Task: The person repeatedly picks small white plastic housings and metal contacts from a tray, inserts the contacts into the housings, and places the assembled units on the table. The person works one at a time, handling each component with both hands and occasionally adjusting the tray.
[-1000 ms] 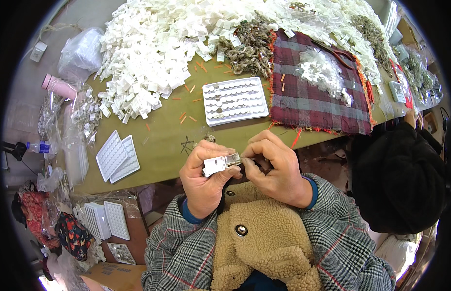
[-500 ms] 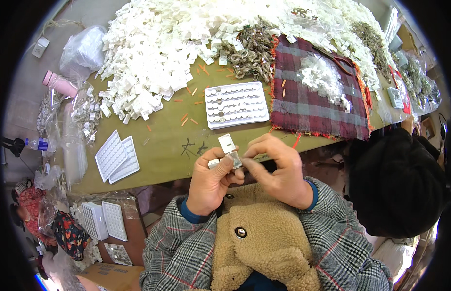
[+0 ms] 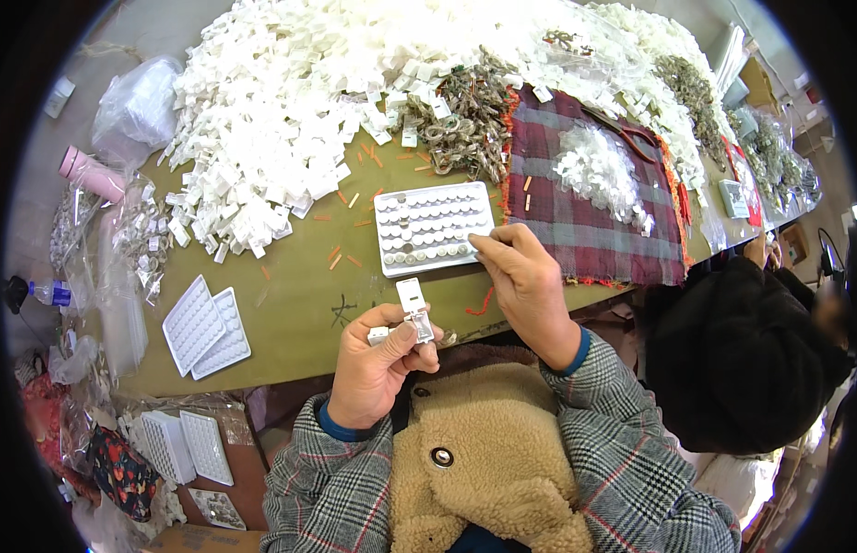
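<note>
Open white case in the left hand, right fingertips at the tray

The left hand (image 3: 371, 369) is clamped on a small white case (image 3: 417, 324), its lid raised away from the palm, probably so the inside stays within the other hand's reach. A second white piece (image 3: 379, 335) sits behind the left thumb. The right hand (image 3: 530, 281), apart from the left, has thumb and forefinger nearly together at the edge of a white tray (image 3: 382, 235); whether they pinch anything, I cannot tell. The tray lies just beyond both hands, its rows seemingly keeping the round pieces (image 3: 435, 224) easy to pick singly.
</note>
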`<state>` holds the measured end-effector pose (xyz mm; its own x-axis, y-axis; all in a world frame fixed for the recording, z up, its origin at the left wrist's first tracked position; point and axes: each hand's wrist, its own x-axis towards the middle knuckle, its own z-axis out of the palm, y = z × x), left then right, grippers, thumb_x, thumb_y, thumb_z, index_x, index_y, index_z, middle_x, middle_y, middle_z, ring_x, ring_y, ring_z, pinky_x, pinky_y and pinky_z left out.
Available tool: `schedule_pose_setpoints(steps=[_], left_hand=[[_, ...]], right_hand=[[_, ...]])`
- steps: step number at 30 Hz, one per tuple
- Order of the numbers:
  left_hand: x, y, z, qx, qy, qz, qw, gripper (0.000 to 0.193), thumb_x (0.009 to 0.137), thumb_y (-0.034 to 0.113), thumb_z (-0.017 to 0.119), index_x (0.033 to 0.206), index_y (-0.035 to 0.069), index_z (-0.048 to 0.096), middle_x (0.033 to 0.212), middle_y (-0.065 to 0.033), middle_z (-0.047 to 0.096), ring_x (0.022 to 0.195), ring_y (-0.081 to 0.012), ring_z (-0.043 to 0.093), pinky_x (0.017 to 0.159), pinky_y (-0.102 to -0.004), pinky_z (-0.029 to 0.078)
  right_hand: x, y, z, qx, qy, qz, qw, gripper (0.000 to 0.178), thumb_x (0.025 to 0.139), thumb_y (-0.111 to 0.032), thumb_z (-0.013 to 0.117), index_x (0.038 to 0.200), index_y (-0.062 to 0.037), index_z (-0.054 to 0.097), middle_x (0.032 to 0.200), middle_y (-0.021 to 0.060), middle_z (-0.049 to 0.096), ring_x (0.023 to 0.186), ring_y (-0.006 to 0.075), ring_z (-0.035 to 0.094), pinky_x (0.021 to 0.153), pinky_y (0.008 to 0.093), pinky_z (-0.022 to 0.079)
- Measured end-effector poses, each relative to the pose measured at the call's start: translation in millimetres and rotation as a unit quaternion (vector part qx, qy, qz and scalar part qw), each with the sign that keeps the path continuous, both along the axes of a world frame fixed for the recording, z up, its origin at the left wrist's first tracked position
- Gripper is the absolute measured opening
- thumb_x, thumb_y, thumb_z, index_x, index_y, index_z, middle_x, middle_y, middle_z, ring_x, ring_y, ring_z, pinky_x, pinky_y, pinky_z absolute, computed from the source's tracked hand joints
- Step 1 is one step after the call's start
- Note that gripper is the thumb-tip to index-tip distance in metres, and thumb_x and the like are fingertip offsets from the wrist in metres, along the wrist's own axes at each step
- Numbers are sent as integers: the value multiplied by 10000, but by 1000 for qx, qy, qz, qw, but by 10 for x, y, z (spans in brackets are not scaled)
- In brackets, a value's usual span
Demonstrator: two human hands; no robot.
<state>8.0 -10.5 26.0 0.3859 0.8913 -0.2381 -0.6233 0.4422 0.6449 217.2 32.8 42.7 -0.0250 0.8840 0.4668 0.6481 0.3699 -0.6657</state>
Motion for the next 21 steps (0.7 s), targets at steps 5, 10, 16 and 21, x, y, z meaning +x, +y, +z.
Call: schedule_pose_setpoints(steps=[5, 10, 16, 21], left_hand=[[-18, 49, -41, -15, -34, -21, 999, 236, 986, 109, 612, 1157, -53, 619, 1004, -212, 697, 781, -186, 702, 705, -335, 637], [-29, 95, -66, -28, -2, -28, 999, 305, 1001, 132, 588, 1237, -61, 580, 984, -209, 688, 730, -180, 680, 655, -332, 621], [-17, 128, -81, -60, -43, -15, 997, 324, 1006, 133, 579, 1272, -50, 555, 1029, -175, 676, 805, -171, 686, 720, -344, 632], [-5, 148, -88, -61, -86, -18, 994, 281, 994, 95, 595, 1245, -29, 582, 1071, -164, 676, 869, -180, 699, 805, -366, 636]], right_hand=[[53, 94, -175, 86, -131, 42, 987, 249, 738, 28, 685, 979, -30, 706, 884, 83, 579, 795, 252, 572, 718, 362, 484], [136, 223, -290, 53, -5, 73, 996, 174, 786, 35, 693, 954, 0, 666, 923, 118, 618, 818, 292, 614, 732, 379, 508], [149, 237, -271, 39, -80, 89, 992, 197, 805, 81, 664, 996, 31, 671, 933, 148, 617, 826, 307, 639, 729, 367, 533], [118, 221, -127, 31, -117, 80, 989, 165, 809, 90, 657, 963, 30, 663, 929, 152, 604, 826, 312, 640, 728, 370, 532]])
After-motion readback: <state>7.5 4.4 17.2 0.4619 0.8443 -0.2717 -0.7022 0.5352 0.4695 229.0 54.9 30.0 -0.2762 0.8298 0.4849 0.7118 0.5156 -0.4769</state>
